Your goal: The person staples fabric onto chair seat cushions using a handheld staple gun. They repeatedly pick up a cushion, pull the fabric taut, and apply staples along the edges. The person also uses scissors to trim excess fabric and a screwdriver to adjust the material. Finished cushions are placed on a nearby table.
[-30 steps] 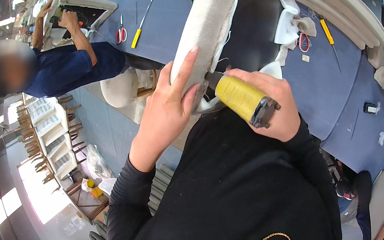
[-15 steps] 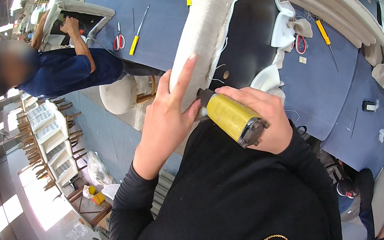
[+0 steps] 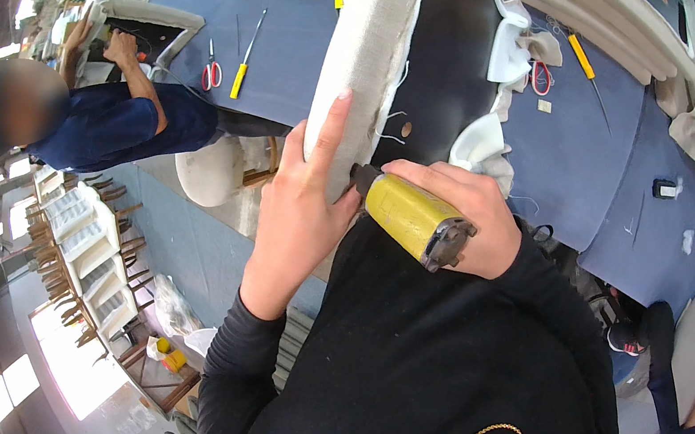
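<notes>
Item: our right hand clamps the yellow stapler just beside our flat, open left hand on the padded panel; we risk stapling fingers.

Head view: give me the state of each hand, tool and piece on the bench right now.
left hand: flat on the cushion's fabric edge, fingers stretched out
right hand: closed around the yellow tool
yellow tool: gripped, nose against the cushion
upholstered cushion: lying on the table, fabric edges loose
red scissors: lying on the table, unused
yellow-handled screwdriver: lying loose beside the scissors
</notes>
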A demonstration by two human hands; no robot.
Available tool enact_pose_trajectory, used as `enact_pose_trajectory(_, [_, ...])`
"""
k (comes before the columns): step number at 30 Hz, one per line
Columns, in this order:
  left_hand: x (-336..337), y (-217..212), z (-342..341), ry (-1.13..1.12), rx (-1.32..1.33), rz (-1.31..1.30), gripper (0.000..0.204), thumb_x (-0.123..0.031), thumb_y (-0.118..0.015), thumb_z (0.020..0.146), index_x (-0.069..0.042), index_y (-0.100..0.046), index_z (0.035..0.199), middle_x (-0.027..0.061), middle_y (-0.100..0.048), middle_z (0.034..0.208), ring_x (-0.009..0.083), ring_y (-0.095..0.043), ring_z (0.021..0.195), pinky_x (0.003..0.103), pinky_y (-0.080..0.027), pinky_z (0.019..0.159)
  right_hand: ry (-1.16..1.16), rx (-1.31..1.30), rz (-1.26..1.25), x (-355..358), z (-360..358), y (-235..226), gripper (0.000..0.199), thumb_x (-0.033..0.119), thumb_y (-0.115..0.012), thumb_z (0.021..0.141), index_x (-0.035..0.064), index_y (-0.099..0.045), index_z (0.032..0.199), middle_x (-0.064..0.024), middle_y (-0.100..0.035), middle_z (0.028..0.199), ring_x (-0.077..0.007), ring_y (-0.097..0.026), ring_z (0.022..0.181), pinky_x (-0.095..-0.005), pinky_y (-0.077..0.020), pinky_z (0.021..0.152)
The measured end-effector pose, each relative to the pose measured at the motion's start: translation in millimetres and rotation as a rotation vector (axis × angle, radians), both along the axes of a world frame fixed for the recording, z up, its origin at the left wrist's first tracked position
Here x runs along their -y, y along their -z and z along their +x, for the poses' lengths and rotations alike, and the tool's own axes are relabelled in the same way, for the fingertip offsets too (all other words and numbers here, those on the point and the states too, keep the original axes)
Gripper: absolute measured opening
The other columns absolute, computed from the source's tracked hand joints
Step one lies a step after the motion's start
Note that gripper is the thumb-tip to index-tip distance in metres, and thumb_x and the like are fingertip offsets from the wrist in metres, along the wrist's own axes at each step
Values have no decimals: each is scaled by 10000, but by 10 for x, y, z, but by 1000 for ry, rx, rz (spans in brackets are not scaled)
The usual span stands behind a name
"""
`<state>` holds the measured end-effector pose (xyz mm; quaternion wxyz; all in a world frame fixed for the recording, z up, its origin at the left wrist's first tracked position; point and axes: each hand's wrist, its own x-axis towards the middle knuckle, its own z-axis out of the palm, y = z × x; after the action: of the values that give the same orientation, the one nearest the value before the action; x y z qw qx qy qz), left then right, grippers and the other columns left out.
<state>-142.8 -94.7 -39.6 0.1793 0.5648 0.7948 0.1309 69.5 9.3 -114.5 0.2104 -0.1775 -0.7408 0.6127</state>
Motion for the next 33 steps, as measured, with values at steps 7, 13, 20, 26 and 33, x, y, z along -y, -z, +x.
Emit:
enact_pose_trajectory(7, [159, 20, -386, -61, 613, 27, 932, -130, -737, 877, -129, -373, 1735, 176, -490, 1702, 358, -529, 1531, 412, -403, 1253, 79, -8, 52, -32, 71, 56, 772, 85, -892, 761, 90, -649, 1494, -192, -746, 1174, -373, -759, 1027, -402, -598, 903])
enact_pose_trajectory(13, [127, -5, -219, -13, 297, -33, 987, -60, -735, 895, -122, -282, 1769, 191, -438, 1746, 346, -495, 1566, 424, -426, 1237, 30, 46, 21, -2, 121, 11, 768, 84, -894, 782, 83, -646, 1509, -187, -752, 1239, -350, -769, 1101, -391, -601, 957])
enact_pose_trajectory(20, [98, 7, -128, -50, 146, -49, 1073, -9, -804, 821, -172, -307, 1758, 234, -546, 1634, 441, -584, 1456, 469, -491, 1182, -13, -58, -22, 73, 1, 7, 825, 116, -928, 762, 97, -629, 1531, -170, -736, 1306, -342, -765, 1148, -394, -602, 977])
enact_pose_trajectory(26, [64, -7, -116, -57, 120, -45, 1102, 35, -803, 787, -187, -316, 1750, 237, -566, 1607, 456, -589, 1441, 483, -501, 1173, 2, -31, 32, 100, -59, 23, 855, 122, -937, 738, 112, -623, 1533, -165, -735, 1239, -369, -762, 1097, -414, -614, 936])
enact_pose_trajectory(33, [35, -8, -101, -42, 111, -32, 1121, 55, -807, 780, -180, -300, 1752, 232, -560, 1610, 458, -585, 1441, 488, -506, 1167, -10, 49, 44, 112, -82, 6, 861, 128, -935, 733, 122, -620, 1534, -167, -728, 1199, -362, -767, 1067, -415, -619, 910])
